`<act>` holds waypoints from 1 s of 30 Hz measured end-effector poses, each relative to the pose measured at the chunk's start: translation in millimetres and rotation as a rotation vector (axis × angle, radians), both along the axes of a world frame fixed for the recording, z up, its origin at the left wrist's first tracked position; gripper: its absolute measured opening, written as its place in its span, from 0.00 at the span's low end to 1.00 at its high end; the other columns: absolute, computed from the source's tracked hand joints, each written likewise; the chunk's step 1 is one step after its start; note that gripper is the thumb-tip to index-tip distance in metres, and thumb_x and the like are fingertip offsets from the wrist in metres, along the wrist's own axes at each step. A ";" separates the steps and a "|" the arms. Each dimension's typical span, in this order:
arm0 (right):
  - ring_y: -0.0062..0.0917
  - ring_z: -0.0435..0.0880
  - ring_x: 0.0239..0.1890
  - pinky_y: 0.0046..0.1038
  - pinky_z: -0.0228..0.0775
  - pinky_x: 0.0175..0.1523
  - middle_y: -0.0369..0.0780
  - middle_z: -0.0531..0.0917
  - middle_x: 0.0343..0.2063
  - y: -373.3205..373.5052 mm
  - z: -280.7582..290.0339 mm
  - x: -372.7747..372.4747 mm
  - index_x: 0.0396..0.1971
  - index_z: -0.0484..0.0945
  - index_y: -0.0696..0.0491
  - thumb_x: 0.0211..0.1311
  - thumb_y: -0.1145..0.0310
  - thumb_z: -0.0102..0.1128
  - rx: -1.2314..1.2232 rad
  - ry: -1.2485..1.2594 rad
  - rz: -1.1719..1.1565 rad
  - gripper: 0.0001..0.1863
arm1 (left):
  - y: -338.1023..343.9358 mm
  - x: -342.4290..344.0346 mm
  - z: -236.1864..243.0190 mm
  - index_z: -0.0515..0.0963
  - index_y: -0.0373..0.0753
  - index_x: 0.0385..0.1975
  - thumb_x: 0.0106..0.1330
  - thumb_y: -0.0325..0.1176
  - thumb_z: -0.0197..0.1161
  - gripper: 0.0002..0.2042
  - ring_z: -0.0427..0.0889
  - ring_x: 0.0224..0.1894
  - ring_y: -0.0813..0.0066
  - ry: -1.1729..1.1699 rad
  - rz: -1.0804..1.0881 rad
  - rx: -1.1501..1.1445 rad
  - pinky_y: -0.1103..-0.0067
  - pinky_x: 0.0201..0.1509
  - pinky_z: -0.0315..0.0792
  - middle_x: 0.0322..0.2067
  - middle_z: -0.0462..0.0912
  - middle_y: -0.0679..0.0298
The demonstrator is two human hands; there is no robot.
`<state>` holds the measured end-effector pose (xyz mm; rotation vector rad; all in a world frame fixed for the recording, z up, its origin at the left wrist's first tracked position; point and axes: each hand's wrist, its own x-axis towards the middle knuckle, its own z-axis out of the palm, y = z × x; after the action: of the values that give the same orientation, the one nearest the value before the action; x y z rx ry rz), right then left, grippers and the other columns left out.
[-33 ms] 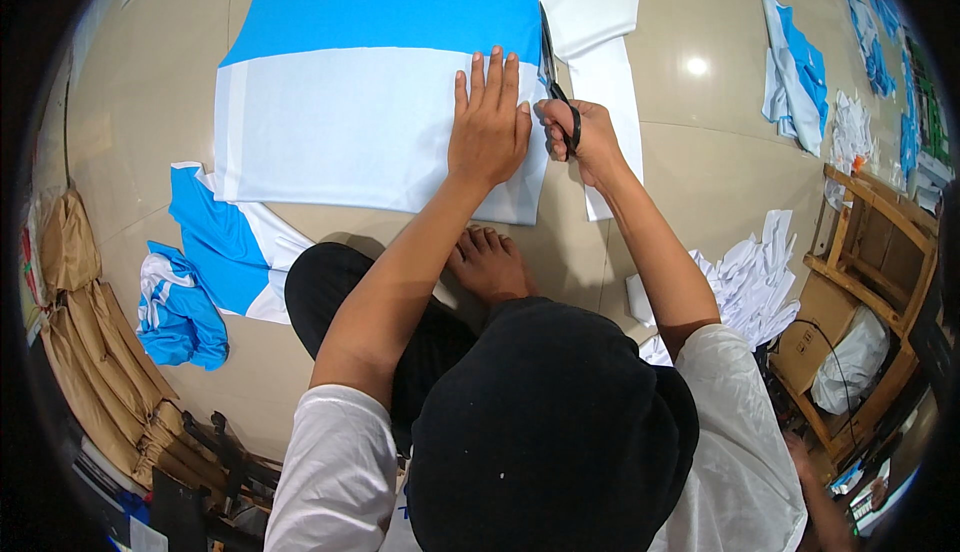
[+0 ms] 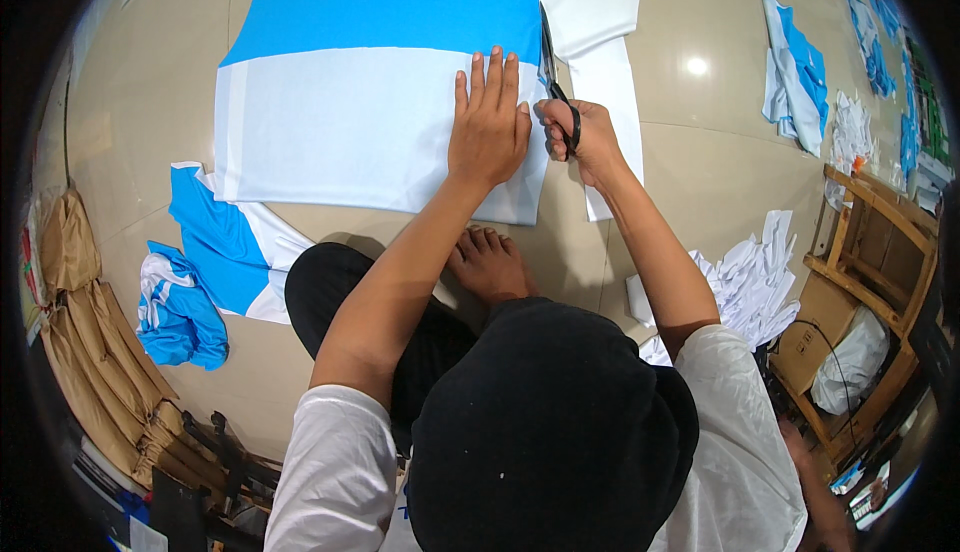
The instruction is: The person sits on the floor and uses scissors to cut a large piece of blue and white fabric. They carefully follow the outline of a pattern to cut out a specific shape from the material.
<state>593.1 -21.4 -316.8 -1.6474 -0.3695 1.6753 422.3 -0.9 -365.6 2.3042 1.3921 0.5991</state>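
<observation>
A large piece of blue and white fabric (image 2: pixel 330 122) lies spread on the tiled floor in front of me. My left hand (image 2: pixel 487 127) rests flat on its white part near the right edge, fingers spread. My right hand (image 2: pixel 585 137) grips the black handles of a pair of scissors (image 2: pixel 547 52), whose blades point away from me along the fabric's right edge. Beside the blades, a white strip of fabric (image 2: pixel 605 82) lies to the right, partly separated from the large piece by a gap. How far apart the blades stand is hard to see.
Crumpled blue and white fabric pieces (image 2: pixel 215 242) lie at the left, near brown wrapped bundles (image 2: pixel 105 342). White scraps (image 2: pixel 750 287) are heaped by my right arm, next to a wooden frame (image 2: pixel 875 272). More cut fabric (image 2: pixel 795 72) lies far right. Another person's arm (image 2: pixel 815 492) shows lower right.
</observation>
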 end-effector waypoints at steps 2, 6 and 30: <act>0.17 0.73 0.13 0.21 0.61 0.18 0.33 0.77 0.16 0.7 -2.2 -0.6 0.24 0.78 0.56 0.60 0.66 0.74 -0.003 0.001 -0.009 0.14 | 0.1 -0.2 0.2 0.58 0.28 0.81 0.80 0.35 0.51 0.32 0.54 0.84 0.35 0.002 0.001 -0.008 0.43 0.85 0.47 0.80 0.60 0.39; 0.17 0.73 0.13 0.22 0.60 0.18 0.34 0.77 0.16 1.0 -2.0 -2.3 0.23 0.78 0.56 0.60 0.67 0.74 -0.001 -0.007 -0.025 0.13 | 0.1 -0.1 0.4 0.58 0.28 0.81 0.79 0.35 0.50 0.33 0.54 0.84 0.36 0.005 0.008 -0.009 0.44 0.86 0.46 0.80 0.60 0.39; 0.17 0.71 0.16 0.22 0.62 0.23 0.32 0.75 0.18 14.4 2.6 -17.9 0.26 0.77 0.53 0.67 0.62 0.71 0.001 -0.042 -0.037 0.15 | 0.9 -3.5 2.7 0.56 0.27 0.82 0.81 0.36 0.48 0.33 0.53 0.84 0.34 -0.097 0.010 -0.047 0.44 0.85 0.45 0.81 0.58 0.37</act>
<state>575.1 -7.0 -314.2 -1.6805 -0.3586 1.6156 418.8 0.0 -362.9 2.2030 1.3596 0.6648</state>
